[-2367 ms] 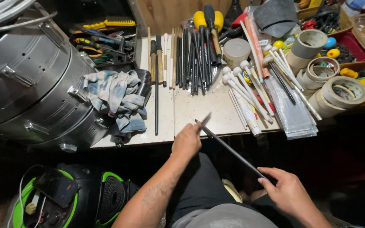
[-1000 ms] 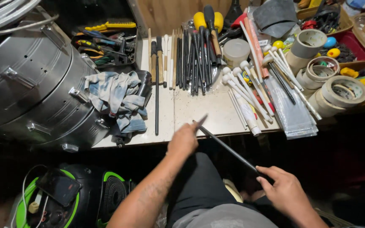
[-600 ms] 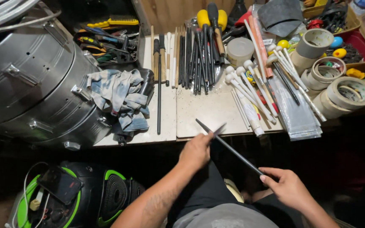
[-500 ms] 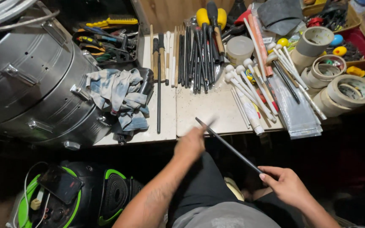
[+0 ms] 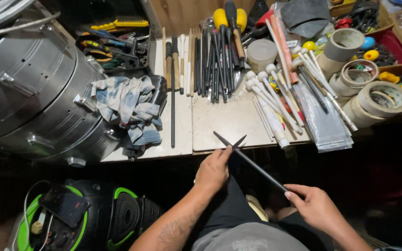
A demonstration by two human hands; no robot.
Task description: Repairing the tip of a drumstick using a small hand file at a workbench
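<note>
My right hand grips the near end of a long thin dark rod that slants up and left over the tiled bench edge. My left hand pinches a small dark pointed blade and holds it crossed against the rod near its far tip. Both hands hover in front of the white tiled bench top, above my lap.
A row of dark files and chisels lies at the back of the bench, with white-tipped sticks and tape rolls to the right. A crumpled blue-white rag and a big metal drum sit left. A green-black machine stands below.
My left hand has kept sliding the small blade back and forth along the rod's far end. The right hand has stayed about where it was, and the view has shifted slightly.
</note>
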